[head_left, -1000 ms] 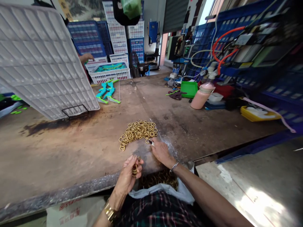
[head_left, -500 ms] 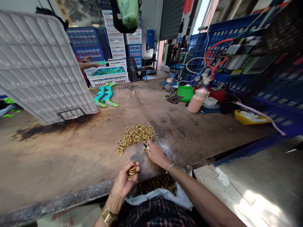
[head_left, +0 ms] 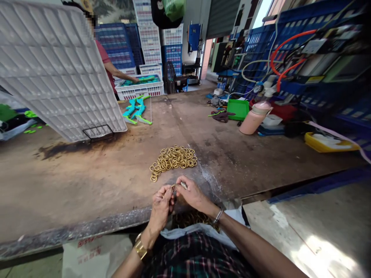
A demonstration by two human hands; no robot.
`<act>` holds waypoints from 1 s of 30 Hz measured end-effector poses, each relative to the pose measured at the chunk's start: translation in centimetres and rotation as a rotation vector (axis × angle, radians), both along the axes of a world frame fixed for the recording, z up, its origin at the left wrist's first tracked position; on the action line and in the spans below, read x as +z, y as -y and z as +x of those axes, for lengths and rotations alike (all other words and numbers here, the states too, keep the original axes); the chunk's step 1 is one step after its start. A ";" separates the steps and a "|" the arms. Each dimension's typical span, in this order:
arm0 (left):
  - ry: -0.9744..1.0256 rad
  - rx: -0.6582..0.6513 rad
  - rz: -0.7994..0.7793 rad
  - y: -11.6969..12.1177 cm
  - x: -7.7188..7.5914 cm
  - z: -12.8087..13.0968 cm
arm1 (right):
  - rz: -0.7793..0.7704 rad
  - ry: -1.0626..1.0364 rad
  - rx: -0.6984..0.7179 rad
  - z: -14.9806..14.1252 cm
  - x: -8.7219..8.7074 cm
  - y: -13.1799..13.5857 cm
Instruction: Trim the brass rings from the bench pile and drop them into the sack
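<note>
My left hand is closed; its fingertips pinch the edge of a brass-coloured ring, and other rings in the palm are hidden by the fingers. My right hand meets it from the right, fingers closed around a small knife with a pale handle; its blade is hidden at the ring. Just beyond both hands, a pile of brass-coloured rings lies on the wooden table. Below the wrists, an open white sack on my lap contains many more rings.
A quilted pale panel leans on a black wire stand at left. Toy bows lie behind. A pink bottle, green tray and yellow tray are at right. Another person reaches into a white crate.
My right hand has come back from the pile to my left hand, which rose slightly and closed its fingers on a ring. The view has shifted, and the other person now shows more.
</note>
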State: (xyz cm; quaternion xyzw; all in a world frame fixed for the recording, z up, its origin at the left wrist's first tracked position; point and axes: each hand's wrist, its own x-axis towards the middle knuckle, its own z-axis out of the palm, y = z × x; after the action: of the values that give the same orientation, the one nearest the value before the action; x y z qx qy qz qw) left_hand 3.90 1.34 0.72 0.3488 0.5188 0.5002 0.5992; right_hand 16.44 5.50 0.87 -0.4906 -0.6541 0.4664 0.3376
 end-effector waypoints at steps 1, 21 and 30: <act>-0.052 0.002 0.009 0.0 0.1 -0.1 | 0.001 0.022 -0.003 0.0 0.0 0.0; 0.052 -0.096 0.027 0.2 -0.3 0.0 | 0.219 0.614 0.158 0.5 -0.3 1.0; -0.154 -0.132 0.078 0.5 0.2 -0.4 | 0.196 0.777 0.272 0.3 0.5 0.9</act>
State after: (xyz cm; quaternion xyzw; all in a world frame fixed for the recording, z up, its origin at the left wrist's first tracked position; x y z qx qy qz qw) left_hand 3.52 0.89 0.97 0.4427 0.5193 0.4510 0.5753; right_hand 16.71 4.60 1.39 -0.5047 -0.8328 0.2226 0.0465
